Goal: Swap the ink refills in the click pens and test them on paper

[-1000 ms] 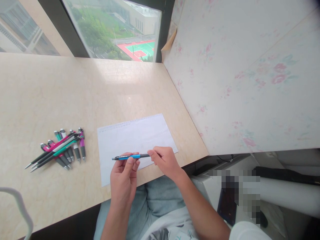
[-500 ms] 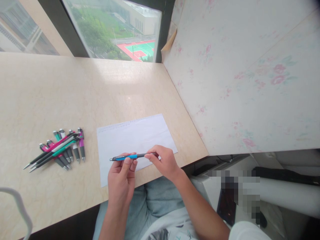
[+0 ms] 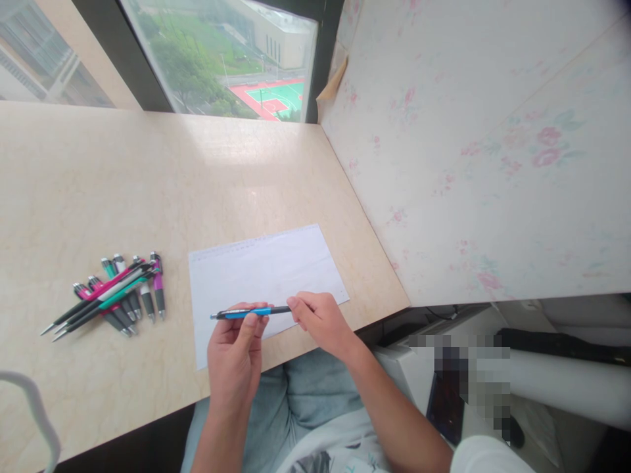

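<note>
A blue and black pen (image 3: 254,313) is held level between my two hands, above the near part of a white sheet of paper (image 3: 266,269). My left hand (image 3: 236,345) pinches its blue barrel between thumb and fingers, with the clicker end pointing left. The fingers of my right hand (image 3: 318,322) are closed round the dark grip end, which hides the tip. Small handwriting runs along the paper's far edge. Several pens (image 3: 116,292) in pink, green, white and purple lie in a crossed pile left of the paper.
The beige stone-look counter (image 3: 148,184) ends at my lap in front. A floral-papered wall (image 3: 444,164) bounds its right side, and a window (image 3: 231,59) stands at the back. A pale curved cable (image 3: 34,401) crosses the near left corner.
My right hand's fingers have shifted slightly left and closed further over the pen's grip end. The left hand keeps its pinch on the barrel. The view has drifted a little.
</note>
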`<state>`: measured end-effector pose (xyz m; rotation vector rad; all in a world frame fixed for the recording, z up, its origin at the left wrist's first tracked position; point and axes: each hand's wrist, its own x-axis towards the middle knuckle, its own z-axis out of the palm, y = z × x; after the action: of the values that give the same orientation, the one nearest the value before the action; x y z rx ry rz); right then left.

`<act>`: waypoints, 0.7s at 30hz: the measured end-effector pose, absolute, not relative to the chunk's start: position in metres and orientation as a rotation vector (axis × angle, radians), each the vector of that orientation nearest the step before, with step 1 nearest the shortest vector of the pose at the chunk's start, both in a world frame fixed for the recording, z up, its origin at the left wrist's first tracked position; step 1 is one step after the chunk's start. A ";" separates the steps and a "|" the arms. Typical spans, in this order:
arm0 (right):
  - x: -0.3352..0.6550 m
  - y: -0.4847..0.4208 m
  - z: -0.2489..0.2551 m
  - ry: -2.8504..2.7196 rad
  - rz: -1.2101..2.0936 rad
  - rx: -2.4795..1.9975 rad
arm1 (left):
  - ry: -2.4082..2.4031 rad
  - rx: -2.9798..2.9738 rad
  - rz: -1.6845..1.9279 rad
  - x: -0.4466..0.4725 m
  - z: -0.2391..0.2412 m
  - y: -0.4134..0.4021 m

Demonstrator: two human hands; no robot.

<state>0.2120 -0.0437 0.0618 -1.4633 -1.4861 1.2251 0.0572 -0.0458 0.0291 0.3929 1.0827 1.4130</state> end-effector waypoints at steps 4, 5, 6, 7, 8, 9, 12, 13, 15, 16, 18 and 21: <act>0.211 -0.043 0.063 -1.587 1.076 -1.454 | 1.089 0.320 1.424 0.058 0.029 -0.045; 0.211 -0.043 0.063 -1.621 1.035 -1.447 | 1.094 0.299 1.427 0.058 0.029 -0.044; 0.211 -0.043 0.063 -1.647 1.007 -1.440 | 1.099 0.282 1.428 0.058 0.029 -0.045; 0.210 -0.044 0.063 -1.664 0.998 -1.435 | 1.102 0.269 1.425 0.058 0.030 -0.045; 0.210 -0.044 0.063 -1.671 1.001 -1.434 | 1.105 0.261 1.422 0.057 0.030 -0.045; 0.210 -0.045 0.062 -1.665 1.015 -1.436 | 1.097 0.261 1.411 0.057 0.031 -0.046; 0.208 -0.048 0.059 -1.586 1.086 -1.452 | 1.062 0.289 1.398 0.056 0.032 -0.048; 0.208 -0.049 0.058 -1.547 1.122 -1.455 | 1.052 0.297 1.392 0.055 0.032 -0.048; 0.205 -0.051 0.055 -1.478 1.200 -1.452 | 1.041 0.298 1.387 0.055 0.033 -0.049; 0.204 -0.052 0.054 -1.449 1.234 -1.449 | 1.041 0.289 1.389 0.055 0.033 -0.049; 0.202 -0.054 0.053 -1.420 1.287 -1.437 | 1.050 0.263 1.396 0.056 0.033 -0.050; 0.203 -0.057 0.054 -1.462 1.392 -1.379 | 1.065 0.228 1.393 0.058 0.035 -0.051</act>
<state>0.2031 -0.0568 0.0542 -1.3787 -1.4621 1.3925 0.0577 -0.0505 0.0349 0.2279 1.0653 1.3929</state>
